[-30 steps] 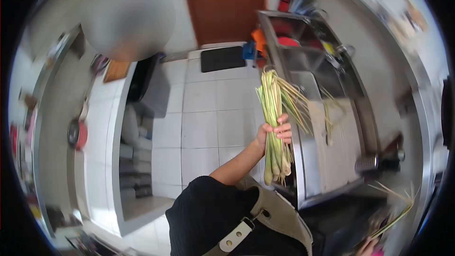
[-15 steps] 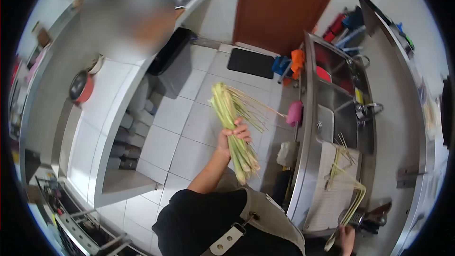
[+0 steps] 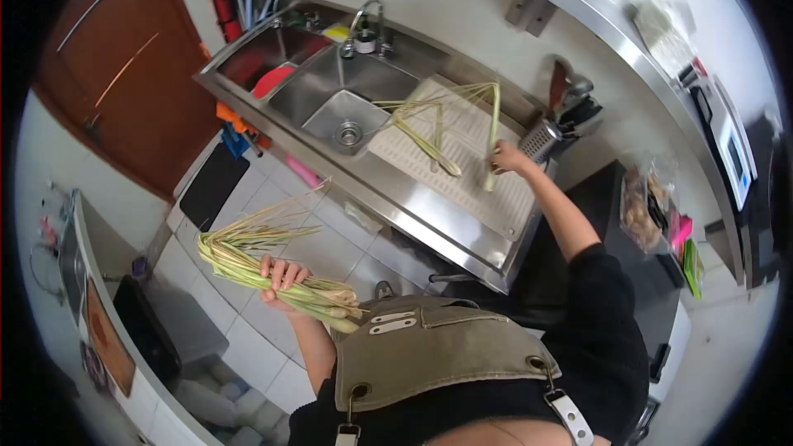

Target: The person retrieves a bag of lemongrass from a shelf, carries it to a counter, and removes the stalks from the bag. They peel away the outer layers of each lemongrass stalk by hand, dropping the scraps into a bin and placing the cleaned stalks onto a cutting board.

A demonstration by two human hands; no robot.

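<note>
My left hand (image 3: 282, 277) is closed around a thick bundle of lemongrass (image 3: 230, 254), held in front of the apron. Its pale root ends point toward me, and dry leaves hang from the far end. Over the sink's ribbed drainboard (image 3: 392, 149), my right hand (image 3: 508, 158) grips the lower part of a lemongrass stalk (image 3: 496, 111). The long leaves of that stalk bend over to the left. Another loose lemongrass stalk (image 3: 428, 147) lies on the drainboard, left of my right hand.
A steel double sink (image 3: 347, 87) adjoins the drainboard, with a red bowl (image 3: 273, 81) in its far basin. A perforated utensil holder (image 3: 542, 140) stands behind my right hand. Scales (image 3: 735, 157) sit on the right-hand shelf. A grey bin (image 3: 186, 322) stands at lower left.
My view has swung right toward the sink. The bundle stays in my left hand, and my right hand, still holding the stalk, now shows over the drainboard.
</note>
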